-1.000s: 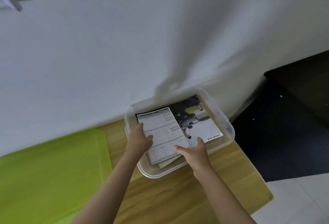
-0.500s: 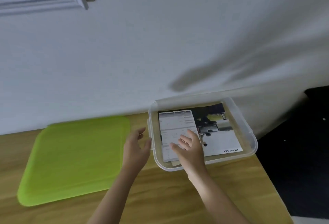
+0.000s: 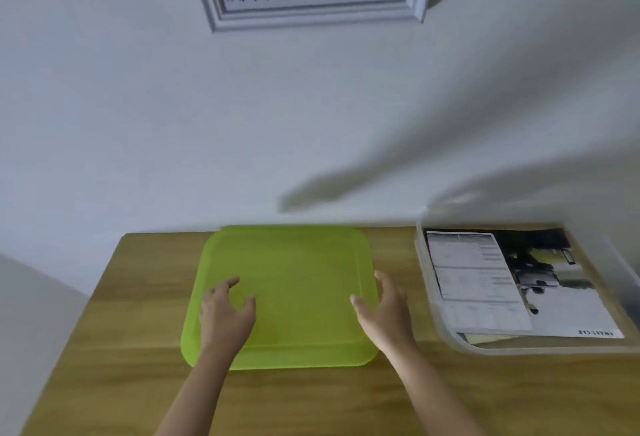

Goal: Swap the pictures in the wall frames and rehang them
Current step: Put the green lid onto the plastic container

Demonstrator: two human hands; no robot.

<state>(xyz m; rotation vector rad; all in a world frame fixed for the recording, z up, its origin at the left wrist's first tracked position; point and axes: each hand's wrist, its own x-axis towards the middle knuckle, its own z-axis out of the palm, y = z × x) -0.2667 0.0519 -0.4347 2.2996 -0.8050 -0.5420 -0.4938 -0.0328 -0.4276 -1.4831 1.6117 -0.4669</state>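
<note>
A white ornate wall frame [image 3: 311, 14] hangs on the wall above the table, holding a pale print with a patterned border. A clear plastic bin [image 3: 429, 300] sits at the table's right end with a printed sheet [image 3: 474, 276] lying over a car picture [image 3: 568, 293]. My left hand [image 3: 225, 314] hovers over the left part of a lime-green lid [image 3: 294, 279], fingers relaxed and empty. My right hand [image 3: 384, 311] hovers at the lid's right edge, fingers spread, holding nothing.
The wooden table [image 3: 121, 383] stands against a white wall. Its left end stops near a pale surface at the far left. The lid lies flat at the table's middle, close to the wall.
Both hands left the papers in the bin and moved left over the green lid. The view swung left and up, bringing the wall frame into sight.
</note>
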